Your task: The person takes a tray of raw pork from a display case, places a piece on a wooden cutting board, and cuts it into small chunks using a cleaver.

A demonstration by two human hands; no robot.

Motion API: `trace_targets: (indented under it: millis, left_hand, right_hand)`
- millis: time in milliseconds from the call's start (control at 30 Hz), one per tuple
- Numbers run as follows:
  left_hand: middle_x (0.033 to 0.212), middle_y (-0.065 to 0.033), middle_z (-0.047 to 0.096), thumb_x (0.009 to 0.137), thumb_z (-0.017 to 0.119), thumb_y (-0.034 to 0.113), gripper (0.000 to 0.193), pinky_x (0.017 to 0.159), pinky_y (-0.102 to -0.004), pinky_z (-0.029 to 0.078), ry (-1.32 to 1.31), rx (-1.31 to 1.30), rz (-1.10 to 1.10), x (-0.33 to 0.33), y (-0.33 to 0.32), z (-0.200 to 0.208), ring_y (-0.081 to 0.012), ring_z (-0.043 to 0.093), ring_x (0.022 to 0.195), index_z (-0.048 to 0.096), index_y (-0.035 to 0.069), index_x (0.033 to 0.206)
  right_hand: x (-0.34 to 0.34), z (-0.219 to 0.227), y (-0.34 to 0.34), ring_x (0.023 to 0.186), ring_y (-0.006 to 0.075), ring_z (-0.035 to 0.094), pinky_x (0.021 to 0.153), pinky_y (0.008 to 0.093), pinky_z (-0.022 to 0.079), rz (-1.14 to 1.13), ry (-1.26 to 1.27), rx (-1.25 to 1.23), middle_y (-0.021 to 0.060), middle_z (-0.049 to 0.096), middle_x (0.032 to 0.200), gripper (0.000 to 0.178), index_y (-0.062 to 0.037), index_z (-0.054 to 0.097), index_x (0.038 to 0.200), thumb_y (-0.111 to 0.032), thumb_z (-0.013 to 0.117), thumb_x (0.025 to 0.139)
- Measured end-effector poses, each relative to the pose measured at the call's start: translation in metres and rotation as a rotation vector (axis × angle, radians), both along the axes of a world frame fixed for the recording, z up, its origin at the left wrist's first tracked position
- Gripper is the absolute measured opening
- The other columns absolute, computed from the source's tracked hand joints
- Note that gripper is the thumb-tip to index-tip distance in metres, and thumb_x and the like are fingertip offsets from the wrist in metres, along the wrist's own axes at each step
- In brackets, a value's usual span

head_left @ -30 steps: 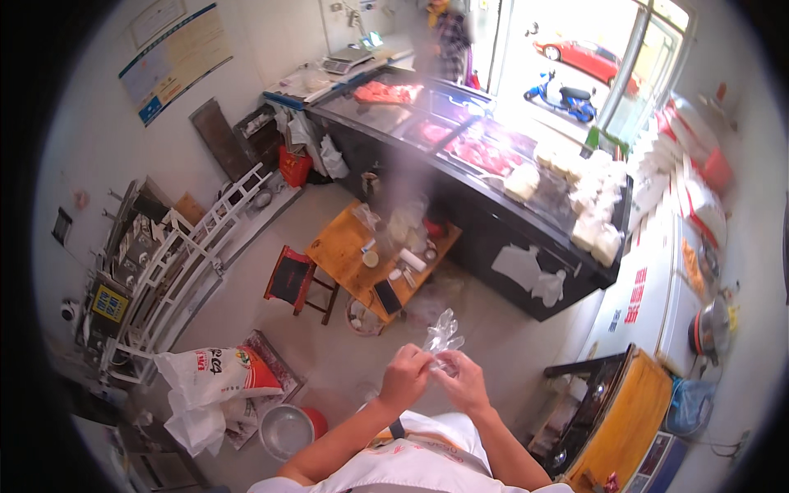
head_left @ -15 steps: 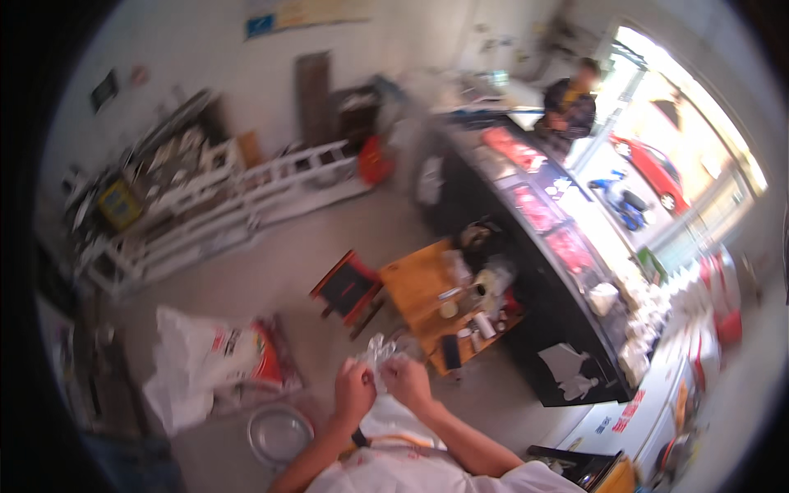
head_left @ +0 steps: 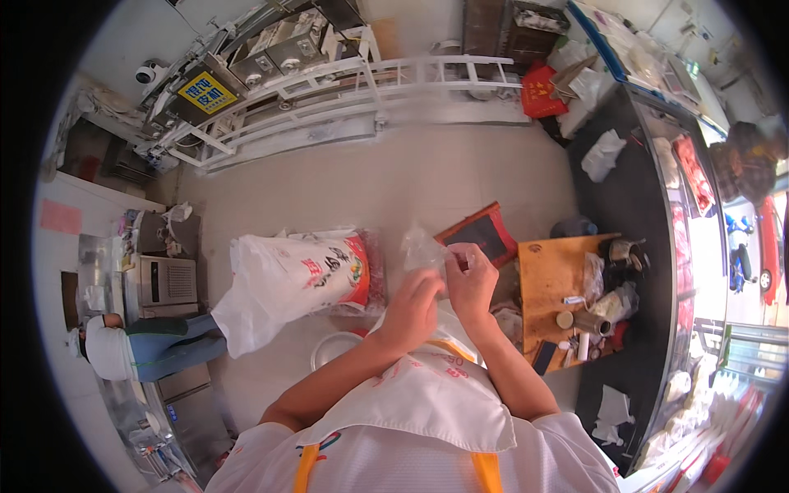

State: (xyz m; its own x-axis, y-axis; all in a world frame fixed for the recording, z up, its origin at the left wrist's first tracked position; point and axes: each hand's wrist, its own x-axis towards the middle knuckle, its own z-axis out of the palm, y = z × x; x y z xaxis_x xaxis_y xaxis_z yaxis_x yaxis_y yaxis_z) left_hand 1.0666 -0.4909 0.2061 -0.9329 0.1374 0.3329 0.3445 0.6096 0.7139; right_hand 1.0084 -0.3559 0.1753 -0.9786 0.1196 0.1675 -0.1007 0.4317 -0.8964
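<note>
Both hands are raised in front of my apron with a clear plastic bag (head_left: 417, 246) between them. My left hand (head_left: 413, 306) has its fingers closed at the lower side of the bag and looks slightly blurred. My right hand (head_left: 472, 282) pinches the bag's edge from the other side, thumb and fingertips together. The thin film bunches up above the fingers, and nothing can be made out inside it. My white apron (head_left: 411, 398) with yellow straps hangs below both wrists.
Left of my hands stands a large white sack (head_left: 288, 275), with a round metal basin (head_left: 327, 352) nearby. Ahead are a red-and-black chair (head_left: 485, 234) and a cluttered wooden table (head_left: 538, 271). A long black counter (head_left: 616, 222) runs along the right. People (head_left: 156, 349) stand at far left and far right.
My view has swung left and down, bringing a person and a metal cabinet into sight at left. Both hands still hold the bag, the right hand now slightly higher than the left.
</note>
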Motion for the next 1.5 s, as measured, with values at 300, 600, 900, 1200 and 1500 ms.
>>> trace_targets:
  millis: [300, 600, 900, 1200, 1500]
  left_hand:
    - [0.132, -0.0160, 0.068, 0.096, 0.054, -0.009, 0.045, 0.099, -0.0353, 0.053, -0.753, 0.482, 0.105, -0.274, -0.058, -0.004, -0.0229, 0.066, 0.116, 0.059, -0.004, 0.141]
    - [0.146, -0.0143, 0.061, 0.102, 0.057, 0.002, 0.046, 0.111, -0.0331, 0.047, -1.147, 0.892, -0.024, -0.542, -0.060, -0.021, -0.0213, 0.060, 0.129, 0.055, -0.006, 0.147]
    - [0.149, -0.0107, 0.056, 0.111, 0.054, 0.027, 0.053, 0.113, -0.0312, 0.044, -1.304, 0.968, -0.593, -0.687, 0.065, -0.068, -0.0174, 0.055, 0.133, 0.049, -0.002, 0.154]
    - [0.170, -0.0088, 0.033, 0.108, 0.060, 0.021, 0.063, 0.131, -0.0385, 0.012, -1.628, 0.726, -0.794, -0.788, 0.307, -0.069, -0.0252, 0.022, 0.160, 0.033, 0.004, 0.163]
    - [0.176, -0.0152, 0.014, 0.105, 0.066, 0.042, 0.088, 0.131, -0.0441, 0.006, -1.388, 0.628, -1.202, -0.835, 0.611, -0.038, -0.0291, 0.009, 0.163, 0.020, -0.001, 0.167]
  right_hand:
    - [-0.197, -0.001, -0.057, 0.073, 0.0307, 0.067, 0.065, 0.0385, 0.053, 0.010, 0.248, 0.169, 0.0122, 0.068, 0.083, 0.015, -0.0041, 0.067, 0.099, 0.004, 0.072, 0.087]
    - [-0.413, -0.022, -0.092, 0.074, 0.0308, 0.064, 0.062, 0.0420, 0.051, -0.271, 0.220, 0.245, 0.0094, 0.063, 0.080, 0.015, -0.0076, 0.064, 0.099, 0.001, 0.070, 0.087]
    - [-0.506, -0.034, -0.003, 0.069, 0.0304, 0.062, 0.059, 0.0429, 0.049, -0.575, 0.197, 0.318, 0.0091, 0.059, 0.076, 0.019, -0.0070, 0.067, 0.098, 0.000, 0.074, 0.083]
    - [-0.600, -0.033, 0.201, 0.068, 0.0292, 0.062, 0.058, 0.0409, 0.050, -0.745, 0.287, 0.332, 0.0091, 0.058, 0.074, 0.020, -0.0075, 0.059, 0.087, 0.000, 0.075, 0.076]
    - [-0.649, 0.014, 0.420, 0.068, 0.0269, 0.060, 0.058, 0.0402, 0.050, -0.787, 0.349, 0.485, 0.0079, 0.052, 0.074, 0.019, -0.0088, 0.057, 0.086, -0.004, 0.073, 0.076]
